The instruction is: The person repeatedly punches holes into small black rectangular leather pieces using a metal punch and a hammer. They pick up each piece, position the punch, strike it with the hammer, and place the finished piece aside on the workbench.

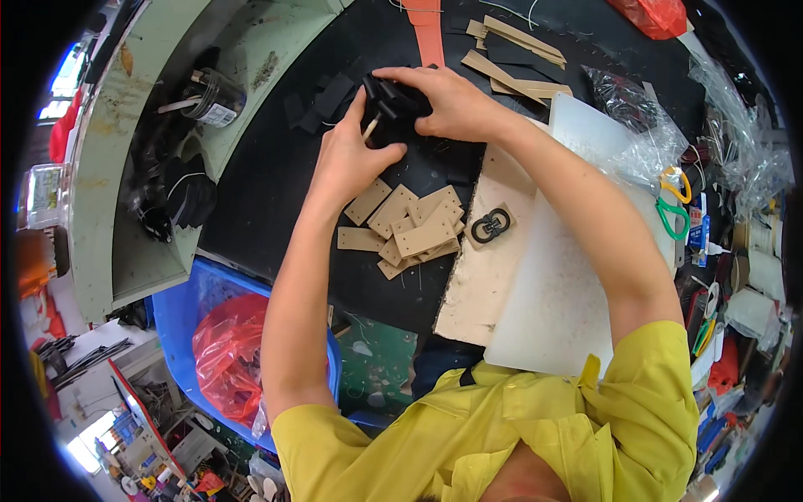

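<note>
Both hands meet over a black work surface (pixel 276 176). My left hand (pixel 351 159) and my right hand (pixel 447 100) together grip a bundle of black pieces (pixel 393 105). A thin pale stick (pixel 370 128) pokes out of the bundle by my left thumb. Just below the hands lies a loose pile of tan rectangular pieces with small holes (pixel 410 227). A black metal double-ring buckle (pixel 491 224) rests on a pale board (pixel 485 276) to the right of the pile.
A white cutting board (pixel 577 276) lies under my right forearm. Tan strips (pixel 519 50) and an orange strip (pixel 428 33) lie at the far side. Green and yellow scissors (pixel 673 205) sit right. A blue bin with a red bag (pixel 226 351) stands lower left.
</note>
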Action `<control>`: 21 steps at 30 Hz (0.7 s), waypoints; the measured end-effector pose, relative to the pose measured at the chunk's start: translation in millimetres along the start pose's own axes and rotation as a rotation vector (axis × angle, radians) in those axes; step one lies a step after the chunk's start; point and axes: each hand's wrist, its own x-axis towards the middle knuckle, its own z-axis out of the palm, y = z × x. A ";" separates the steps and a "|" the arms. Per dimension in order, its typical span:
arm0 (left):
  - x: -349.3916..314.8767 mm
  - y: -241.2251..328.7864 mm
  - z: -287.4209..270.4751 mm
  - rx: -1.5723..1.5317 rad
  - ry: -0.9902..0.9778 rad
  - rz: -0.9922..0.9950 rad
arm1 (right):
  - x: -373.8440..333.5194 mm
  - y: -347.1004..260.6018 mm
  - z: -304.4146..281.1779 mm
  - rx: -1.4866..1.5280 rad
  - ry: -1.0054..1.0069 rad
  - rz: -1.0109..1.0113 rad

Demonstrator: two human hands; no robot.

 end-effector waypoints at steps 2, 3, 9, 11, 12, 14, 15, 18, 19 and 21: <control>1.8 -7.5 8.5 -0.191 0.010 0.012 | -3.0 -13.4 -2.3 0.250 -0.012 0.069; -0.5 2.5 12.4 -0.217 0.032 -0.007 | -8.2 -20.3 -4.8 0.197 0.047 0.041; -42.4 105.2 38.9 -0.293 -0.115 0.243 | -122.7 -74.6 -84.6 0.168 0.252 0.097; -59.5 122.2 70.5 -0.299 -0.182 0.350 | -174.0 -84.3 -103.4 0.066 0.252 0.208; -65.1 129.2 84.7 -0.333 -0.215 0.393 | -196.5 -87.4 -113.0 -0.021 0.245 0.273; -69.5 147.7 96.0 -0.228 -0.424 0.377 | -234.3 -88.5 -128.6 -0.049 0.198 0.487; -72.4 149.5 99.4 -0.175 -0.430 0.417 | -254.6 -79.7 -140.3 -0.150 0.117 0.474; -70.1 148.5 76.3 -0.066 -0.511 0.456 | -258.8 -109.8 -154.6 -0.460 -0.116 0.617; -69.3 139.8 66.2 -0.043 -0.470 0.457 | -261.2 -111.8 -167.3 -0.560 -0.237 0.643; -61.9 105.6 44.7 -0.116 -0.272 0.478 | -250.2 -118.6 -186.0 -0.650 -0.237 0.492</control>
